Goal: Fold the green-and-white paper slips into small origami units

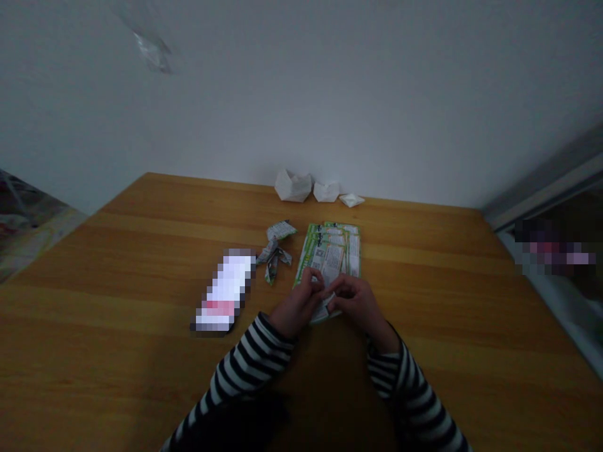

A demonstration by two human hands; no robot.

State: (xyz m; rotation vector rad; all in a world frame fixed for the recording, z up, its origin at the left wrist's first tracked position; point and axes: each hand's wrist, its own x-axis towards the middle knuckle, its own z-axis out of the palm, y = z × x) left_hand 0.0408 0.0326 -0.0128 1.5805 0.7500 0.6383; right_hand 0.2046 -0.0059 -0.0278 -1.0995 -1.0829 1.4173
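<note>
Both hands are close together over the near end of a fanned pile of green and white printed leaflets. My left hand has its fingers curled into a pinch. Opposite it, my right hand pinches too, thumb and forefinger reaching toward the left fingertips. Whatever lies between the fingers is too small and dim to make out. Just left of the leaflets are a folded piece of printed paper and a folded, several-pointed paper shape.
A phone with a lit, blurred screen lies left of the hands. Along the wall at the back of the wooden table stand a large white folded paper, a smaller one and a flat pointed one.
</note>
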